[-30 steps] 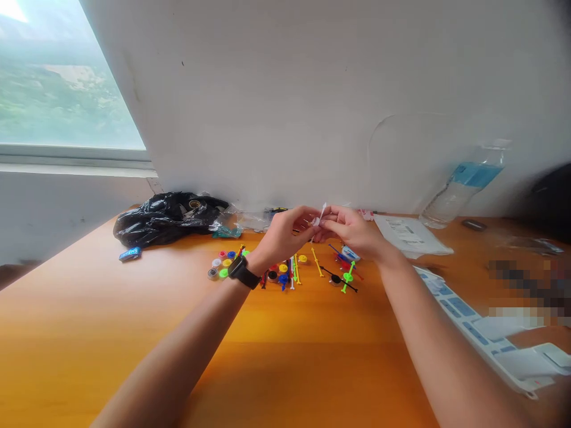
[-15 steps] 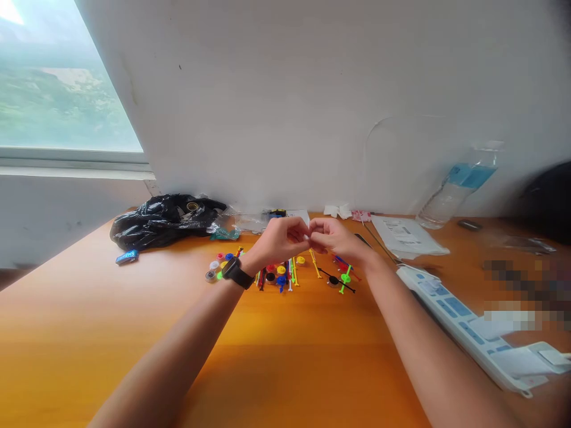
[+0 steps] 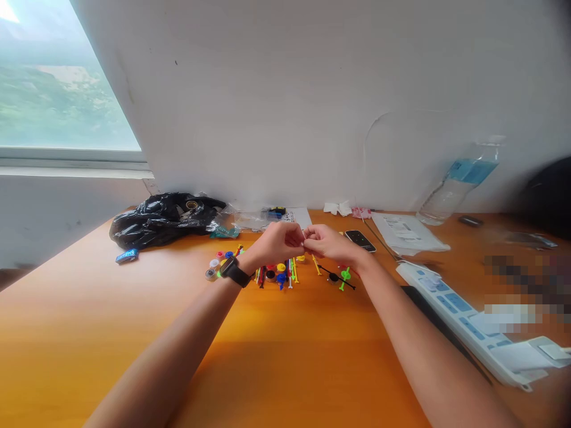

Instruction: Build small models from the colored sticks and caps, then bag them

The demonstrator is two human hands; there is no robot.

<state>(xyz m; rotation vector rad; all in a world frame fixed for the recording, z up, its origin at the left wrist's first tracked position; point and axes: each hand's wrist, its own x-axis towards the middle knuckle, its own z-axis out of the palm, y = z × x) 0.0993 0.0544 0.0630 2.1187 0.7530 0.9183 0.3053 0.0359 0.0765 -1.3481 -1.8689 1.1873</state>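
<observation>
My left hand (image 3: 277,242) and my right hand (image 3: 331,242) meet fingertip to fingertip just above the orange table (image 3: 285,356). Both are closed in a pinch on a tiny white piece (image 3: 304,243) that I can barely see. A black watch (image 3: 233,271) is on my left wrist. Under the hands lie several coloured plastic sticks (image 3: 292,270) and small coloured discs (image 3: 219,264), plus a black stick with a green piece (image 3: 342,277).
A black plastic bag (image 3: 160,217) lies at the back left, with a small blue item (image 3: 126,256) near it. A phone (image 3: 360,240), papers (image 3: 408,233), a water bottle (image 3: 459,181) and a white-and-blue strip (image 3: 464,312) are on the right.
Both hands have come down and a little left toward the table, and the white piece that stuck up between the fingers is now almost hidden in the pinch.
</observation>
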